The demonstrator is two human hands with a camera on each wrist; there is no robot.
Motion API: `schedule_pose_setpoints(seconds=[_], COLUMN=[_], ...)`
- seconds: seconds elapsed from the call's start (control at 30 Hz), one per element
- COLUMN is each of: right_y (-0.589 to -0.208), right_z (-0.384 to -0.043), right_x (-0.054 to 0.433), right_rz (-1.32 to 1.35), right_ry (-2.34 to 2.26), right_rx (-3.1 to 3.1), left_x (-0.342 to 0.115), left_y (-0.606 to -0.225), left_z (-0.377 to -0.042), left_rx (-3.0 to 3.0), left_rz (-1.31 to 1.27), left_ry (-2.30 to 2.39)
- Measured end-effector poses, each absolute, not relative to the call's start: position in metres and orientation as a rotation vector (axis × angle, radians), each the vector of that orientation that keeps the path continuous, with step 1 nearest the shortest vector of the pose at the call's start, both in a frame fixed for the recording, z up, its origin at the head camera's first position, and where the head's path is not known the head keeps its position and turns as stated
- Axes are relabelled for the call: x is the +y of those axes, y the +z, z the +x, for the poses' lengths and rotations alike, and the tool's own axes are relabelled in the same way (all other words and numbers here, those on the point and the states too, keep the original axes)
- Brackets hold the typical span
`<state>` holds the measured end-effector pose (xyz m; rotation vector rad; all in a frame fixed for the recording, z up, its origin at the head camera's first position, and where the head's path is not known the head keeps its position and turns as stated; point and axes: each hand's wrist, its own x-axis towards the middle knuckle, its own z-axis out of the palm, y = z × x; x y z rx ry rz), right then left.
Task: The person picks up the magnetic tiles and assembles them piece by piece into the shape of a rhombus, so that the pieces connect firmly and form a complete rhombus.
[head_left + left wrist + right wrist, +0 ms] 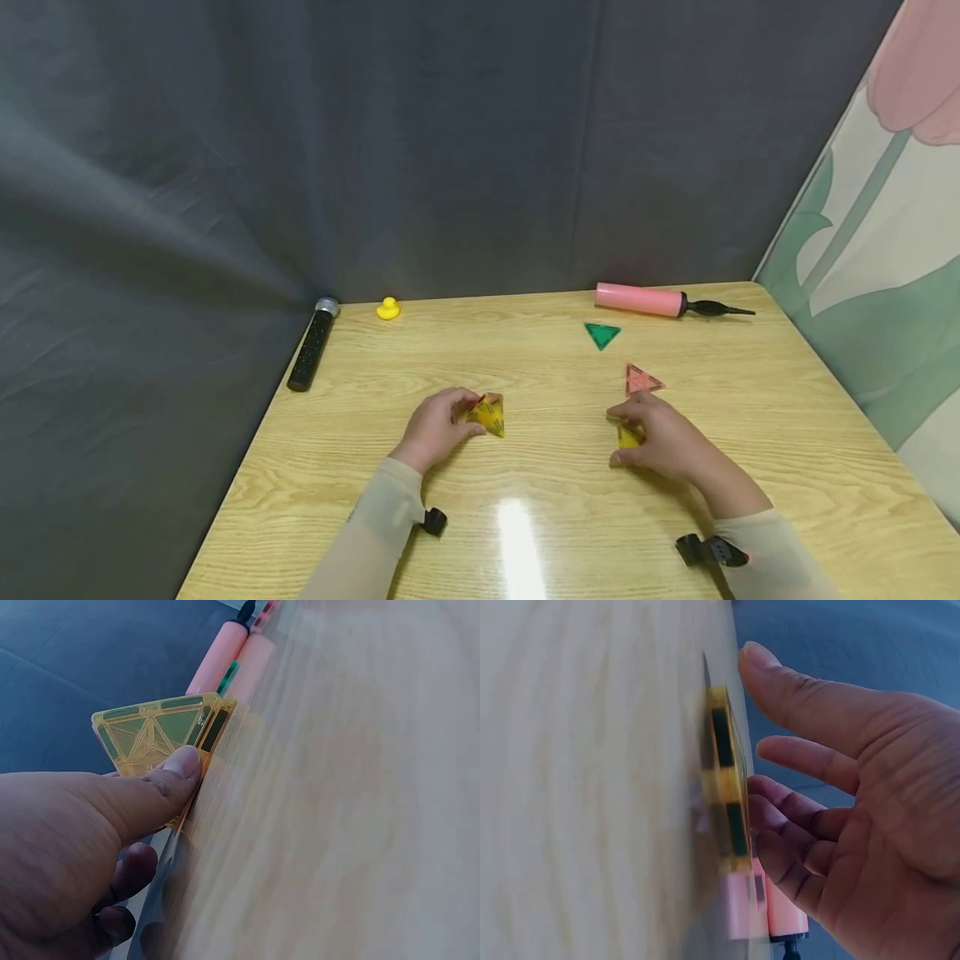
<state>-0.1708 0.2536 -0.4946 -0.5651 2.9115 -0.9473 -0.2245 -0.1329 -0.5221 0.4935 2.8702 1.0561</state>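
My left hand (437, 431) pinches translucent yellow triangular magnetic tiles (491, 415) left of the table's middle. They stand joined at an angle, and a reddish edge shows at their top in the head view. In the left wrist view the thumb presses a tile (176, 724) low at the tabletop. Over on the right, my right hand (663, 437) hovers around another yellow triangular tile (627, 437), which lies flat on the wood. The right wrist view shows that tile (729, 780) edge-on, with the thumb and fingers spread apart beside it.
A pink triangular tile (642, 380) lies just beyond my right hand, a green one (602, 334) farther back. Along the rear edge are a pink hand pump (639, 300) and a yellow rubber duck (388, 309). A black microphone (312, 350) lies at the left edge.
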Motion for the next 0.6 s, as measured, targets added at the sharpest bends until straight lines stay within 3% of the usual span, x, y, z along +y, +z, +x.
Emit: schedule_pose_setpoints(seconds=[0.6], right_y=[-0.500], right_z=[-0.159], right_x=[0.281], right_rz=[-0.469], right_ry=[-0.906], right_rx=[2.914], left_x=[-0.174], left_y=[-0.518], left_z=[-0.245], left_rx=[2.929], left_rz=[0.379], left_ry=[1.109])
